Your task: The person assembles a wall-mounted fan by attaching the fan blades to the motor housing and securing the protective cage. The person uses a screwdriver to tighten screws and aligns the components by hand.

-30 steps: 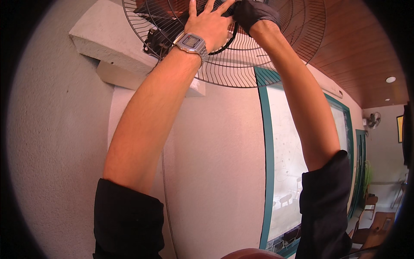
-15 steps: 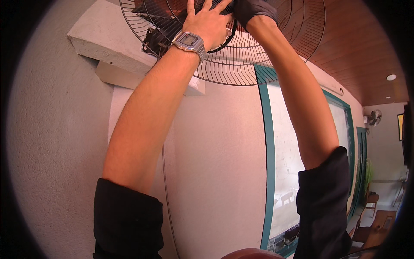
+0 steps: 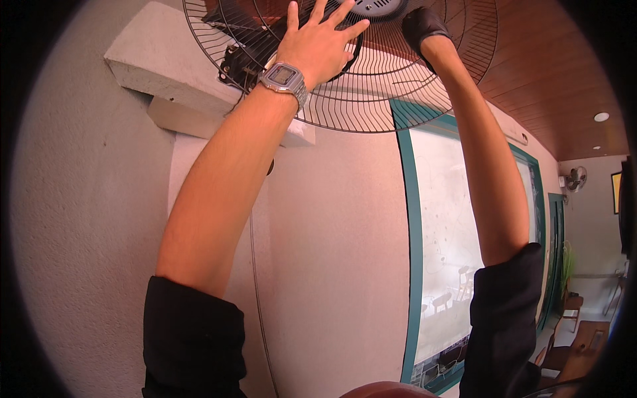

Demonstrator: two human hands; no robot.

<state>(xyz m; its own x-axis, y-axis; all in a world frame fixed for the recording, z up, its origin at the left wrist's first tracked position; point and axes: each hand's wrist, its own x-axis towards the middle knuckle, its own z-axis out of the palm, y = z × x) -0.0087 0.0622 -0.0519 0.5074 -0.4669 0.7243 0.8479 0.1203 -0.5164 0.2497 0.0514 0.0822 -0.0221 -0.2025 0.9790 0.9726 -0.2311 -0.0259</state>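
Observation:
A large fan with a black wire guard fills the top of the view, mounted high by the wall. Its grey slotted hub shows at the upper edge. My left hand, bare and wearing a silver digital watch, is spread flat against the guard with the fingers apart. To the right of the hub, my right hand is balled up at the guard inside a black glove-like covering. Its individual fingers are hidden, as is anything inside the fist. Dark fan parts sit behind my left wrist.
A concrete ledge juts out at the upper left beside a rough wall. A green-framed window stands to the right under a wooden ceiling. Farther off are a smaller wall fan and a wooden table.
My right hand has moved right and slightly down, away from the hub, which now shows. The left hand has shifted slightly left, its fingers still spread on the guard.

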